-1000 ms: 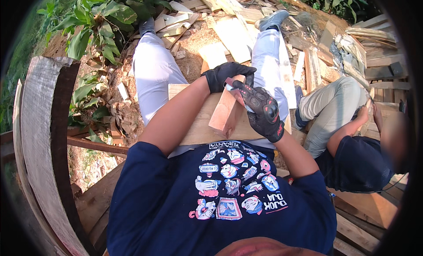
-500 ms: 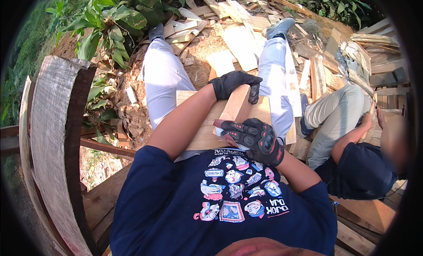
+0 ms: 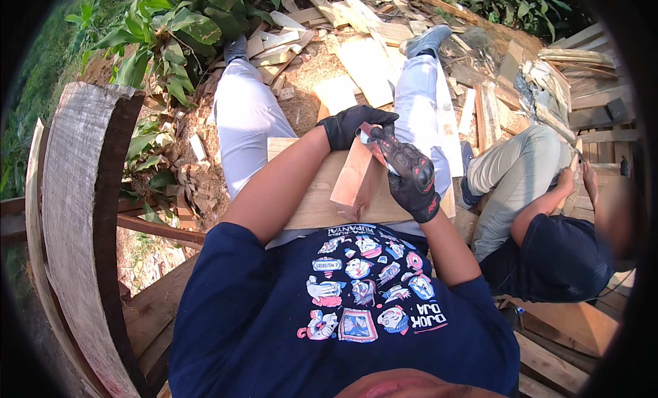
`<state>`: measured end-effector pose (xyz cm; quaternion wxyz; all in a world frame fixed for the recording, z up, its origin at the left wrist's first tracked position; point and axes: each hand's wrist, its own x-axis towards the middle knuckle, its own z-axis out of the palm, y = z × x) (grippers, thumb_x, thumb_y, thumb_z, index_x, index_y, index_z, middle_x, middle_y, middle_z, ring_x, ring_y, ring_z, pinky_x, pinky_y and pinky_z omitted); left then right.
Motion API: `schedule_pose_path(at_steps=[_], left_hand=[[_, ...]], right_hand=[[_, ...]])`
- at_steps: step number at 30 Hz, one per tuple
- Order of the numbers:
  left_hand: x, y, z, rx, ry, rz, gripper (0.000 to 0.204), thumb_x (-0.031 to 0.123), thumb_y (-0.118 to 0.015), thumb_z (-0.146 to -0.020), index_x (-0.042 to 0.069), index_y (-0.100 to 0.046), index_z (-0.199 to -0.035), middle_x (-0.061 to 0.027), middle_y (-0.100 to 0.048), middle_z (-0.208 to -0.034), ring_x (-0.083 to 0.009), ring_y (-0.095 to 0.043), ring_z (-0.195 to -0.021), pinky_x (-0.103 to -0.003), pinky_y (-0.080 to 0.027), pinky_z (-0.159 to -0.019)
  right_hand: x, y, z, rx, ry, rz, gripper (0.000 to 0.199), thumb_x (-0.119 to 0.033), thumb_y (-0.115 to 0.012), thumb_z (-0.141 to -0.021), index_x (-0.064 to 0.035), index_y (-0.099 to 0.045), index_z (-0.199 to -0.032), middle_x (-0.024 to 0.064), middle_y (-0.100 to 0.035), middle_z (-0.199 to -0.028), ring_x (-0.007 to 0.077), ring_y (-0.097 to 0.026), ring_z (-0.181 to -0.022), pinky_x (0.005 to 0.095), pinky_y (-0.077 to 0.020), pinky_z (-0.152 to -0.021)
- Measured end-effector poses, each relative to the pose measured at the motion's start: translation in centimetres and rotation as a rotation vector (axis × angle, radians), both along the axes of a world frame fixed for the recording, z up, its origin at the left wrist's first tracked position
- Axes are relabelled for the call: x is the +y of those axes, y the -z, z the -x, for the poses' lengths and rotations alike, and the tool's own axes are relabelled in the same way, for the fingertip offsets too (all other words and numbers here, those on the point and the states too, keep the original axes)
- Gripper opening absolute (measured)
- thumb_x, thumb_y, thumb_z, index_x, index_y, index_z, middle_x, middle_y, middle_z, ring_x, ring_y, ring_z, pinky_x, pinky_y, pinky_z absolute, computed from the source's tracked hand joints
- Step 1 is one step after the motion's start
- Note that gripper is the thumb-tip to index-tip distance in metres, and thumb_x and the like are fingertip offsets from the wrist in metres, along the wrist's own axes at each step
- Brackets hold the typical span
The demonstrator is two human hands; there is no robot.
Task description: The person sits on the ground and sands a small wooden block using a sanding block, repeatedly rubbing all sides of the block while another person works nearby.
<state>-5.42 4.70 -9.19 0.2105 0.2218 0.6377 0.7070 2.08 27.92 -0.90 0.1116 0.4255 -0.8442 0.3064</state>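
A squared wooden block (image 3: 355, 182) lies on a flat wooden board (image 3: 305, 185) across my lap, its near end pointing toward my shirt. My left hand (image 3: 353, 126), in a black glove, is closed round the far end of the block. In its black and red glove, my right hand (image 3: 409, 166) presses a folded piece of sandpaper (image 3: 370, 134), reddish-brown with a pale side, against the block's far part. The right fingertips are close to the left hand. Part of the sandpaper is hidden under the right fingers.
Beside me on the right sits another person (image 3: 548, 226) in a dark shirt. A tall curved slab of wood (image 3: 82, 226) stands at my left. Ahead, wood offcuts (image 3: 363, 69) and shavings cover the ground between my legs, with leafy plants (image 3: 171, 41) at the far left.
My right hand has slid with the sandpaper from the block's near end to its far end, leaving the near end uncovered. The left hand keeps its hold on the far end.
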Motion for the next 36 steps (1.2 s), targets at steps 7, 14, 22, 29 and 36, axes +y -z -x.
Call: schedule_pose_path(at_steps=[7,14,22,29,36], left_hand=[[-0.4,-5.1,-0.5,-0.324,-0.244,0.055,0.055,0.047,-0.057,-0.11,-0.003,-0.076,-0.121,-0.0148,-0.081,-0.111,-0.0236,-0.076,-0.106,-0.037,-0.056,-0.102],[-8.0,-16.1,-10.6,0.045,-0.339,0.694,0.061,0.042,-0.06,-0.109,-0.004,-0.057,-0.15,-0.0179,-0.071,-0.137,-0.0243,-0.073,-0.116,-0.037,-0.055,-0.103],[1.1,-17.8,-19.2,0.092,-0.364,1.147,0.115,0.06,-0.089,-0.077,-0.006,-0.041,-0.158,-0.0263,-0.073,-0.12,-0.0438,-0.071,-0.111,-0.051,-0.055,-0.097],[2.0,-14.1,-18.2,0.104,-0.545,0.935,0.068,0.048,-0.08,-0.088,0.001,-0.066,-0.134,-0.0216,-0.078,-0.104,-0.0365,-0.077,-0.092,-0.049,-0.059,-0.083],[1.8,-14.3,-17.5,-0.154,-0.529,0.806,0.05,0.048,-0.079,-0.091,0.002,-0.078,-0.112,-0.0155,-0.08,-0.089,-0.0319,-0.079,-0.081,-0.046,-0.06,-0.074]], right_hand=[[-1.7,-1.2,-1.4,-0.003,0.002,0.121,0.057,0.003,-0.064,-0.087,-0.0122,-0.071,-0.142,0.0094,-0.067,-0.151,0.0353,-0.073,-0.12,0.0452,-0.0588,-0.094],[-1.9,-1.9,-2.0,-0.077,0.09,0.078,0.068,0.01,-0.058,-0.081,-0.0131,-0.07,-0.144,0.0064,-0.064,-0.155,0.033,-0.071,-0.123,0.0419,-0.0577,-0.097],[-0.4,-0.2,-2.7,-0.139,0.174,0.145,0.077,0.012,-0.057,-0.075,-0.0122,-0.066,-0.148,0.0131,-0.065,-0.152,0.0344,-0.07,-0.126,0.0441,-0.0565,-0.102],[-1.0,-0.4,-1.6,-0.073,0.143,0.211,0.081,0.011,-0.055,-0.078,-0.0132,-0.061,-0.155,0.0125,-0.063,-0.155,0.0344,-0.07,-0.121,0.0443,-0.0566,-0.102],[-1.0,-4.6,-4.7,-0.067,-0.081,-0.016,0.066,0.003,-0.059,-0.088,-0.0165,-0.064,-0.151,0.0057,-0.062,-0.157,0.0249,-0.073,-0.114,0.0383,-0.0581,-0.093]])
